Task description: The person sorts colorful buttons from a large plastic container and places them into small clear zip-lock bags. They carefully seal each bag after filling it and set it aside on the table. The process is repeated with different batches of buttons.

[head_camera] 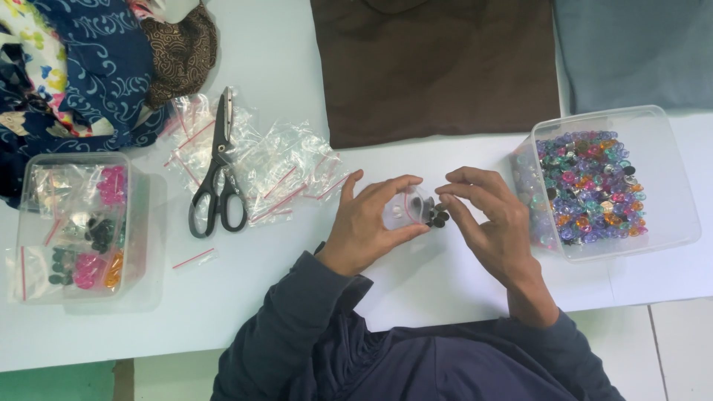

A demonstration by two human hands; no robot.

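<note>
My left hand [368, 226] grips a small clear plastic zip bag [405, 208] at the middle of the white table [260, 297]. My right hand [486, 219] pinches several small dark buttons [438, 217] right at the bag's mouth. Both hands meet just left of a clear plastic tub [668, 193] filled with several coloured shiny beads [590, 186]. Whether any buttons lie inside the bag is hard to tell.
Black-handled scissors [217, 174] lie on a heap of empty clear zip bags [286, 167]. A clear box [74, 223] at the left holds bagged pink, black and orange pieces. Folded brown cloth [434, 67], grey cloth [631, 48] and patterned blue fabric [96, 67] lie along the far edge.
</note>
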